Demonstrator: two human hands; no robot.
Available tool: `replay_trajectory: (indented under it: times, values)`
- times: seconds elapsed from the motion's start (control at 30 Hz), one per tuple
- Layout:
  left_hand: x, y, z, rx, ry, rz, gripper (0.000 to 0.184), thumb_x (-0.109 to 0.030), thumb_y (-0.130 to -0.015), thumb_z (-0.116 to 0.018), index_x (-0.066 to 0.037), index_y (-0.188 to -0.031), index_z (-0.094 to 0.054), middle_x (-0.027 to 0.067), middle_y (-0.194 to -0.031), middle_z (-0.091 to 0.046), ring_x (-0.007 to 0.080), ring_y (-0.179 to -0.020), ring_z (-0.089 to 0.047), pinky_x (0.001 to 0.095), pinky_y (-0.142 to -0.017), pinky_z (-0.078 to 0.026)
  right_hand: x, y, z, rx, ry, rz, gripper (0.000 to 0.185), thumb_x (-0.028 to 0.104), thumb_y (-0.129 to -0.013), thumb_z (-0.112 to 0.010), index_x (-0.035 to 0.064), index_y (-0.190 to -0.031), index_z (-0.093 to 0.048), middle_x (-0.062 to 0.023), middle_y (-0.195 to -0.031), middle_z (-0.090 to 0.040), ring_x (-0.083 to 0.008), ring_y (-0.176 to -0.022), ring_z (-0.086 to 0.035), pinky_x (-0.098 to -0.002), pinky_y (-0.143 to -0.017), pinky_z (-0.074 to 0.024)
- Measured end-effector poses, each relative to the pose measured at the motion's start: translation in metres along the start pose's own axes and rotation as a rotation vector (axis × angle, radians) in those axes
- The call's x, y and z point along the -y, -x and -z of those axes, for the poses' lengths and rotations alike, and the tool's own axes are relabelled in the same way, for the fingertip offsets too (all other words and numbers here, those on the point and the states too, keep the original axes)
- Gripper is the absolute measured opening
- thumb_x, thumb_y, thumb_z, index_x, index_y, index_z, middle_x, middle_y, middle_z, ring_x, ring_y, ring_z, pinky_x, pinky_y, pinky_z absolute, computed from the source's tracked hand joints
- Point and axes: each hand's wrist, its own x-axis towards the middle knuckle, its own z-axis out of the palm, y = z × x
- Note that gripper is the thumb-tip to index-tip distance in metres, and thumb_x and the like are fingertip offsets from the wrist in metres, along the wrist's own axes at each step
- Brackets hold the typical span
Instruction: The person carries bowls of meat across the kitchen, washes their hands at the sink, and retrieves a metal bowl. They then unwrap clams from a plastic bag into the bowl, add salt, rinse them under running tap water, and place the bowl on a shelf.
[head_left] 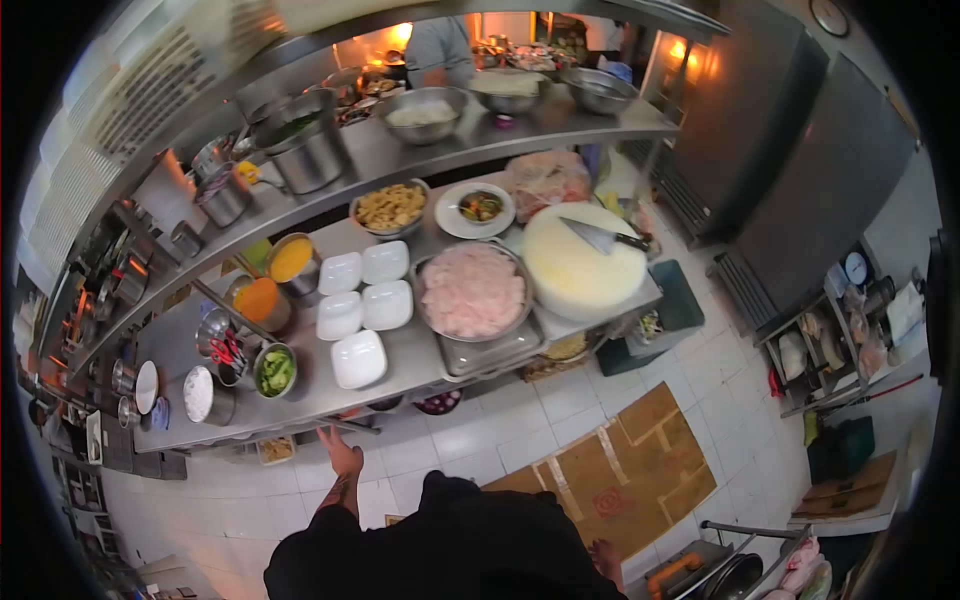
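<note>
My left hand (342,458) is stretched out just in front of the steel table's near edge, fingers apart, with nothing seen in it. Low at my other side, my right hand (605,560) hangs beside my body over the cardboard sheet (640,465); its fingers look loose and hold nothing visible. On the table (310,395), the nearest things to my left hand are a white square dish (358,359) and a bowl of green vegetables (275,370). A metal bowl of pale pink sliced meat (473,290) sits in the middle. Beyond it lies a knife (603,236) on a round white cutting board (570,275).
An upper shelf (370,150) carries a steel pot (303,150) and metal bowls. Pots of yellow sauce (292,260) and orange sauce (258,300) stand at left. A green bin (675,310) is by the table's right end. Another person (438,52) stands behind the shelf.
</note>
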Motion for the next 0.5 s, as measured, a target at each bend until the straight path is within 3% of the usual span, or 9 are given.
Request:
replay_trajectory:
  times: [0.07,0.1,0.17,0.23,0.27,0.3,0.37,0.47,0.5]
  values:
    - [0.023,0.0,-0.04,0.31,-0.203,0.556,0.058,-0.02,-0.079,-0.066,-0.008,-0.135,-0.055,0.0259,-0.152,-0.04,0.0481,-0.12,-0.056,0.0504,-0.1,-0.049,0.004,-0.016,-0.037,-0.652,0.414,0.427,0.04,0.03,-0.1,-0.058,0.0076,-0.132,-0.057,-0.0113,-0.104,-0.068,-0.0256,-0.08,-0.072,-0.0376,-0.064,-0.0579]
    - [-0.023,0.076,-0.04,0.379,-0.234,0.443,0.048,-0.017,-0.079,-0.064,-0.006,-0.126,-0.06,0.0257,-0.137,-0.052,0.0462,-0.113,-0.06,0.0497,-0.098,-0.05,-0.002,0.02,0.016,-0.619,0.373,0.37,0.04,0.03,-0.1,-0.058,0.0076,-0.132,-0.057,-0.0113,-0.104,-0.068,-0.0256,-0.08,-0.072,-0.0376,-0.064,-0.0579]
    - [-0.091,0.114,-0.102,0.426,-0.115,0.075,0.032,-0.008,-0.08,-0.059,-0.003,-0.11,-0.069,0.0219,-0.105,-0.071,0.0408,-0.1,-0.068,0.0473,-0.092,-0.053,0.068,0.054,0.011,-0.596,0.399,0.291,0.04,0.029,-0.099,-0.058,0.0049,-0.13,-0.057,-0.0115,-0.105,-0.068,-0.0247,-0.078,-0.071,-0.037,-0.063,-0.0578]
    - [-0.212,0.143,-0.123,0.515,0.312,-0.272,0.029,-0.005,-0.086,-0.056,-0.002,-0.112,-0.07,0.0183,-0.1,-0.073,0.0361,-0.095,-0.07,0.043,-0.084,-0.056,0.138,0.108,-0.011,-0.596,0.428,0.376,0.033,0.032,-0.099,-0.06,0.0066,-0.12,-0.064,-0.0092,-0.102,-0.071,-0.0196,-0.083,-0.07,-0.037,-0.072,-0.0568]
    - [-0.274,0.148,-0.133,0.543,0.275,-0.446,0.027,-0.007,-0.089,-0.059,-0.001,-0.113,-0.069,0.0168,-0.1,-0.073,0.0302,-0.09,-0.072,0.0384,-0.079,-0.057,0.171,0.122,-0.002,-0.588,0.496,0.402,0.034,0.032,-0.099,-0.06,0.0065,-0.121,-0.064,-0.009,-0.102,-0.072,-0.0199,-0.082,-0.07,-0.0367,-0.072,-0.0573]
    - [-0.351,0.154,-0.125,0.676,0.507,-0.293,0.025,-0.006,-0.091,-0.059,-0.001,-0.113,-0.069,0.0127,-0.099,-0.075,0.0205,-0.081,-0.072,0.0335,-0.072,-0.056,0.204,0.136,0.018,-0.584,0.563,0.429,0.034,0.032,-0.099,-0.061,0.0064,-0.121,-0.063,-0.0088,-0.101,-0.072,-0.0201,-0.082,-0.07,-0.0363,-0.071,-0.0578]
    - [-0.479,0.147,-0.127,0.721,0.694,-0.307,0.024,-0.006,-0.092,-0.058,-0.002,-0.113,-0.069,0.0081,-0.094,-0.074,0.0126,-0.072,-0.066,0.0295,-0.066,-0.055,0.274,0.149,0.087,-0.624,0.671,0.579,0.032,0.029,-0.099,-0.062,0.0061,-0.121,-0.063,-0.0059,-0.093,-0.07,-0.0176,-0.077,-0.068,-0.0322,-0.064,-0.0547]
    - [-0.638,0.087,-0.117,0.462,0.903,-0.617,0.025,-0.003,-0.092,-0.058,-0.004,-0.114,-0.071,-0.0001,-0.088,-0.07,0.0061,-0.067,-0.055,0.0236,-0.06,-0.047,0.389,0.218,0.108,-0.744,0.525,0.832,0.037,0.023,-0.098,-0.062,0.0061,-0.13,-0.06,-0.0056,-0.091,-0.069,-0.0147,-0.076,-0.067,-0.0286,-0.063,-0.0526]
    - [-0.681,0.06,-0.12,0.326,0.897,-0.594,0.026,-0.001,-0.091,-0.058,-0.006,-0.113,-0.072,-0.0025,-0.083,-0.066,0.0054,-0.068,-0.054,0.0222,-0.061,-0.045,0.419,0.248,0.104,-0.75,0.42,0.891,0.039,0.021,-0.097,-0.062,0.0062,-0.133,-0.058,-0.0061,-0.091,-0.069,-0.0142,-0.076,-0.067,-0.0274,-0.064,-0.0523]
